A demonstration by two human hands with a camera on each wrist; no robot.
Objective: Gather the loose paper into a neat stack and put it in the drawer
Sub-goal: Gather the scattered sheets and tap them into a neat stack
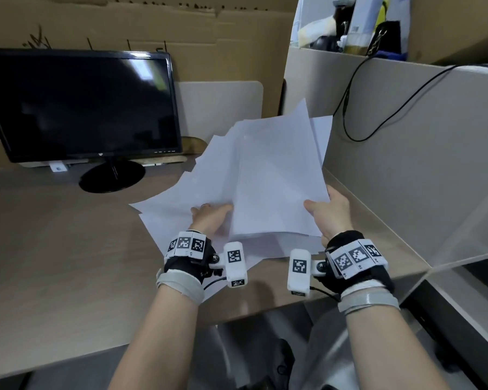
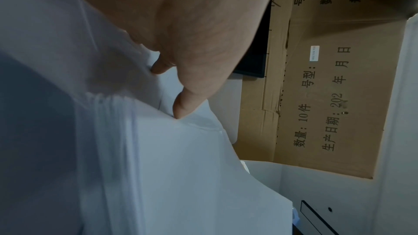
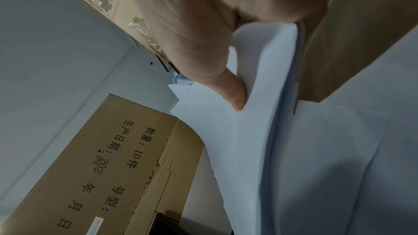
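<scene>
So I've got the paper (image 1: 268,175) pinched between both hands, left hand (image 1: 210,215) clamped on the near-left edge, right hand (image 1: 328,212) on the near-right corner, sheets fanned out forward and lifted off the bench (image 1: 54,249). Best bet, I reckon: loosen the grip a bit, tip it upright and tap the edges square. Can't see the drawer from here.
</scene>
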